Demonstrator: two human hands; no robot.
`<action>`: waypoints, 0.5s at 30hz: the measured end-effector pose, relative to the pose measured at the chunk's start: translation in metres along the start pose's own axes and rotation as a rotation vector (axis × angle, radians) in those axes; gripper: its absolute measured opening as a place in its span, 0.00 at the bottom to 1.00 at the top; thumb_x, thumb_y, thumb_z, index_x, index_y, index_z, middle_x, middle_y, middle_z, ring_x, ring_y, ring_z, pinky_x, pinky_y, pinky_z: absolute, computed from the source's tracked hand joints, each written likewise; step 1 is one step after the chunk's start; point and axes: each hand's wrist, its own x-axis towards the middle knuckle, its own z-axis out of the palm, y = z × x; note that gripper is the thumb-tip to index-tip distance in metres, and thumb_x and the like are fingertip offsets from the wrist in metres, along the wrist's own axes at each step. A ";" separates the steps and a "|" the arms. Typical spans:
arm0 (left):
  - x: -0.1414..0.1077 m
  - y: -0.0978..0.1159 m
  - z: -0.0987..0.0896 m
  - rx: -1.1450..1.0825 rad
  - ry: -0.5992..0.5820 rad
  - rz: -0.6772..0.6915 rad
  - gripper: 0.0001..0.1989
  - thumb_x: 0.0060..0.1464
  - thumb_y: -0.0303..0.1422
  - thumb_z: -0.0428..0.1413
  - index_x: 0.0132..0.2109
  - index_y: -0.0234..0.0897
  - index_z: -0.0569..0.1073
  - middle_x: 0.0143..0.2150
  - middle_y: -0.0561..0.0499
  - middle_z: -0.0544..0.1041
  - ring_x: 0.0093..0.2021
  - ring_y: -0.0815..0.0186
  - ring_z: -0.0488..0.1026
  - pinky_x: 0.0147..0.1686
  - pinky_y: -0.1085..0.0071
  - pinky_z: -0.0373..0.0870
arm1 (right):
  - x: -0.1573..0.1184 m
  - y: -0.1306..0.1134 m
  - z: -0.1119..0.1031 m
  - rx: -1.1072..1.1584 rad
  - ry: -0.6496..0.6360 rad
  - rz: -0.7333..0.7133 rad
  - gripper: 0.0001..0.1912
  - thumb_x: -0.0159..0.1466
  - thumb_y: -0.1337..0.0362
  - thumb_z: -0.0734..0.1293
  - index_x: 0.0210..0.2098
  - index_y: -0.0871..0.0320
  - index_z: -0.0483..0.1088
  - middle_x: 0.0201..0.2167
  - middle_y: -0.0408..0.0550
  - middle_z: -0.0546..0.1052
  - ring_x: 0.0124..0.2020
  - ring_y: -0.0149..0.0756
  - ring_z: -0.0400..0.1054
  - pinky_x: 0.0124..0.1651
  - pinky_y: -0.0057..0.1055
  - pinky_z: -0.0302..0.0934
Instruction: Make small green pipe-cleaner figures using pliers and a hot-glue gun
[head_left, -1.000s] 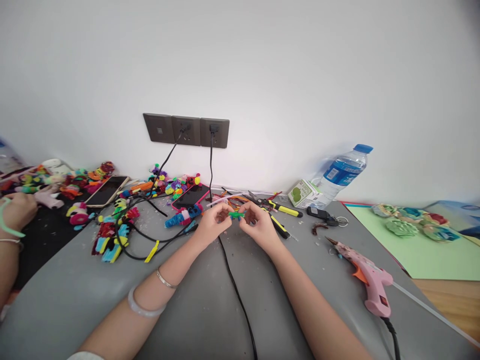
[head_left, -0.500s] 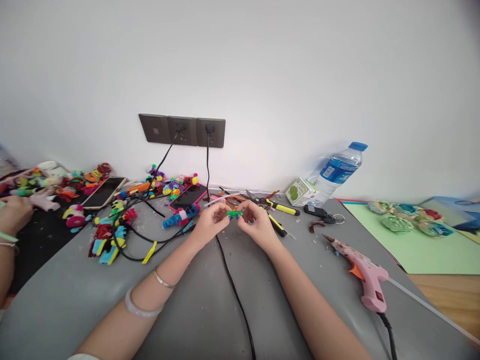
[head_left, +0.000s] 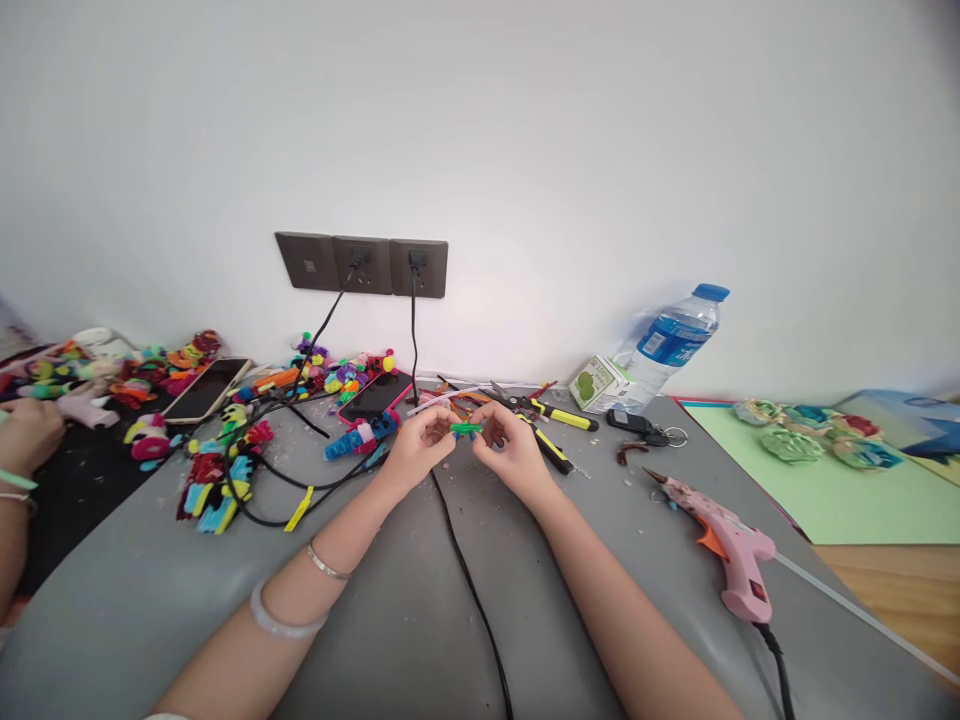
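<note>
Between my two hands a short green fuzzy piece (head_left: pixel 466 429), which looks like pipe cleaner, is held level above the grey table (head_left: pixel 375 620). My left hand (head_left: pixel 421 447) pinches its left end between thumb and fingers. At the right end, my right hand (head_left: pixel 513 452) pinches it the same way. Just behind my hands lie yellow-and-black pliers (head_left: pixel 553 450) and loose pipe cleaners (head_left: pixel 465 395). A blue-and-pink pipe-cleaner figure (head_left: pixel 363 434) rests to the left of my left hand.
A pink glue gun (head_left: pixel 731 550) lies at right, its nozzle toward the middle. A black cable (head_left: pixel 469 570) runs between my forearms. Looped cable, a phone (head_left: pixel 210 388) and colourful figures (head_left: pixel 217 480) crowd the left, near another person's hand (head_left: pixel 30 435). A bottle (head_left: pixel 675 345) leans on the wall.
The green piece looks slightly turned between my fingertips, and both hands stay nearly in place. The whole view has shifted a little.
</note>
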 end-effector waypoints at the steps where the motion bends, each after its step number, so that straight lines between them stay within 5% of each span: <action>1: 0.000 0.000 0.000 -0.001 0.001 0.002 0.09 0.48 0.32 0.60 0.38 0.34 0.72 0.34 0.50 0.73 0.34 0.67 0.71 0.34 0.73 0.68 | 0.000 0.000 0.000 -0.002 0.001 -0.004 0.09 0.54 0.72 0.63 0.35 0.55 0.66 0.27 0.40 0.67 0.25 0.30 0.58 0.29 0.28 0.53; 15: 0.001 0.002 -0.003 0.008 0.017 0.030 0.09 0.49 0.32 0.59 0.39 0.34 0.73 0.36 0.48 0.73 0.36 0.66 0.71 0.35 0.73 0.68 | 0.000 0.001 0.003 -0.039 0.054 -0.068 0.11 0.56 0.71 0.62 0.38 0.56 0.69 0.29 0.42 0.71 0.24 0.29 0.61 0.28 0.28 0.55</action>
